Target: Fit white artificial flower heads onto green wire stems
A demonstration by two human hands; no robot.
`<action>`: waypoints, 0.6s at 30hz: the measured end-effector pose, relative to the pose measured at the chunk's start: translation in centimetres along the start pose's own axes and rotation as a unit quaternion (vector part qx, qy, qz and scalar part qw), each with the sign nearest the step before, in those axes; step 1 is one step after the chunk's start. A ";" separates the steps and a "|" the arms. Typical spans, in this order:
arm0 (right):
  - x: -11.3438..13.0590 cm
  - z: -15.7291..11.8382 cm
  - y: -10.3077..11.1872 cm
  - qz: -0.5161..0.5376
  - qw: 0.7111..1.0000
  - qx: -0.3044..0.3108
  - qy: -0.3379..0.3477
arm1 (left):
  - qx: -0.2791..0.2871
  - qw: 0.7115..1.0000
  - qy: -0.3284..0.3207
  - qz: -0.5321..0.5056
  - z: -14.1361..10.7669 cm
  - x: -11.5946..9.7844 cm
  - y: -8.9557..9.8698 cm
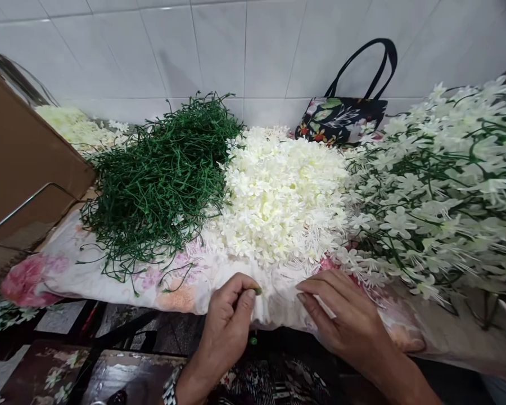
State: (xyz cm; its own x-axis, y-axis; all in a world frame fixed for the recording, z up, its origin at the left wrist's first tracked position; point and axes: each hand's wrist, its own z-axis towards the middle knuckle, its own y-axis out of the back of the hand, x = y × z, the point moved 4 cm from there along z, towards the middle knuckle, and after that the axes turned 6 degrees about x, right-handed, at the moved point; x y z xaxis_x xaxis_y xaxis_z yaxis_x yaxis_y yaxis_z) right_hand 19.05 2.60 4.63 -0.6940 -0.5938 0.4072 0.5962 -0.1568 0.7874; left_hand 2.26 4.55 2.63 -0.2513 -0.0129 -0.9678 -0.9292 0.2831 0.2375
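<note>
My left hand [231, 315] is closed in a pinch at the table's front edge. A green artificial stem [258, 291] pokes out between its thumb and forefinger, and a green end shows below the hand. My right hand [341, 306] is beside it, thumb and fingertips drawn together. Whatever is between those fingertips is too small to make out. Just beyond both hands lies a heap of loose white artificial blossoms [278, 191]. To its left is a tangled pile of green plastic stems [164, 174], a few of them strayed toward the front edge.
Assembled white flower sprays [442, 197] are stacked high on the right. A flowered cloth [130, 287] covers the table. At the back stands a black floral handbag [341, 118] against the tiled wall. A cardboard box [25, 140] borders the left side, with pale blossoms [80, 126] behind it.
</note>
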 end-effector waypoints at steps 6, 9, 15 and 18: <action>-1.7 -0.6 -1.5 -0.155 0.986 0.066 -0.007 | -0.067 0.983 -0.075 0.154 1.8 -0.7 1.7; -1.6 -0.7 -1.9 -0.152 0.986 0.065 -0.005 | -0.104 0.922 -0.143 0.344 3.0 -1.7 1.1; -1.7 -1.1 -1.1 -0.091 0.992 0.085 -0.025 | -0.078 0.809 -0.165 0.559 5.0 -2.3 -0.8; -1.6 -1.3 -1.1 -0.086 0.991 0.103 -0.032 | -0.087 0.799 -0.184 0.566 5.3 -2.2 -0.9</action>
State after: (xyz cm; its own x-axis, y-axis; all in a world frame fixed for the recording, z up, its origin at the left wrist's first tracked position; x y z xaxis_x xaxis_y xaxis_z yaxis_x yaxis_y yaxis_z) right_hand 20.08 2.71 2.51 -0.8063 -0.5193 0.2830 0.3775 -0.0835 0.9223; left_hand 5.08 9.36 4.06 -0.8904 0.4490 -0.0750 -0.1935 -0.2241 0.9551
